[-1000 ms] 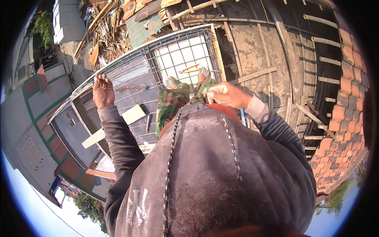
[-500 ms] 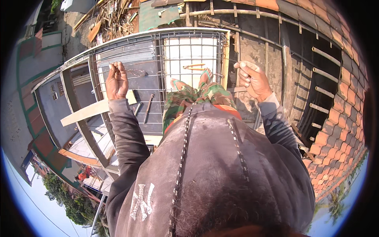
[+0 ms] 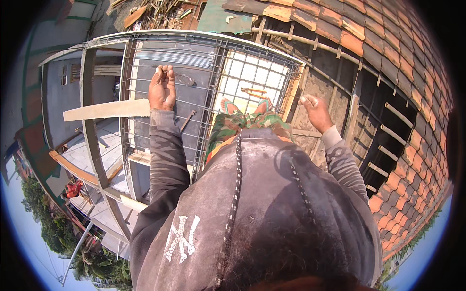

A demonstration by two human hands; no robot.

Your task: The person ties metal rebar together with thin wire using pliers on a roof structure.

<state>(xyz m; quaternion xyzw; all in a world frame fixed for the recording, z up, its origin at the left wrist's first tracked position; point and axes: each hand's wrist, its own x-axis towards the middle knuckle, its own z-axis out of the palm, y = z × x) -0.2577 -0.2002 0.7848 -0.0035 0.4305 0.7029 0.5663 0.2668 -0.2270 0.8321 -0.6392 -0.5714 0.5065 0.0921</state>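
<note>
My left hand (image 3: 162, 88) is raised over the steel rebar grid (image 3: 213, 82), its fingers curled together with the fingertips up. My right hand (image 3: 316, 112), closed with thumb and forefinger pressed together, is held out to the right of the grid's edge. Whatever either hand pinches is too small to make out. A small tangle of thin wire (image 3: 185, 80) lies just right of my left hand. Between my hands, near my sandalled feet, orange-handled pincers (image 3: 254, 92) rest on the grid. A dark metal bar tool (image 3: 188, 120) lies beside my left forearm.
A wooden plank (image 3: 107, 110) crosses the frame beams at left. Thin grey rods (image 3: 174, 59) lie along the grid's far side. At right, an opened roof shows battens (image 3: 398, 115) beside orange tiles (image 3: 407, 169). A person in red (image 3: 74, 189) is far below left.
My view has turned, shifting the grid and the pincers rightward. My left hand appears farther right and slightly higher; my right hand appears slightly lower, its fingers more tightly curled.
</note>
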